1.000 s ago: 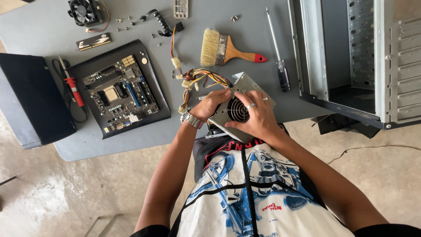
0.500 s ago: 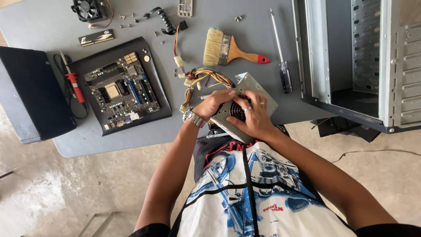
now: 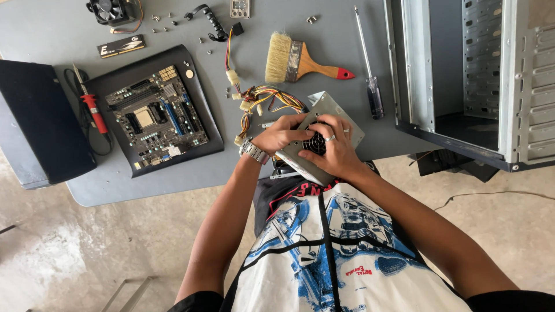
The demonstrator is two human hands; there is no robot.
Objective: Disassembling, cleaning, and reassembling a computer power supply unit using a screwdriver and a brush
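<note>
Both hands (image 3: 312, 144) gripping boxy grey metal power supply (image 3: 341, 112), round fan grille (image 3: 315, 143)

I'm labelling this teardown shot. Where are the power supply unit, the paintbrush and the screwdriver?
power supply unit (image 3: 340, 113), head view, on its bare metal top corner above the hands.
paintbrush (image 3: 279, 56), head view, on the pale bristles.
screwdriver (image 3: 375, 97), head view, on the dark handle.

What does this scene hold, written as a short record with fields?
Setting: grey table, bare concrete floor
Left hand: grips the power supply unit near its fan grille
Right hand: holds the same unit
Wires: coloured bundle trailing from the unit
Left of it: motherboard on a black mat
Behind: paintbrush, screwdriver
Right: open computer case
</note>
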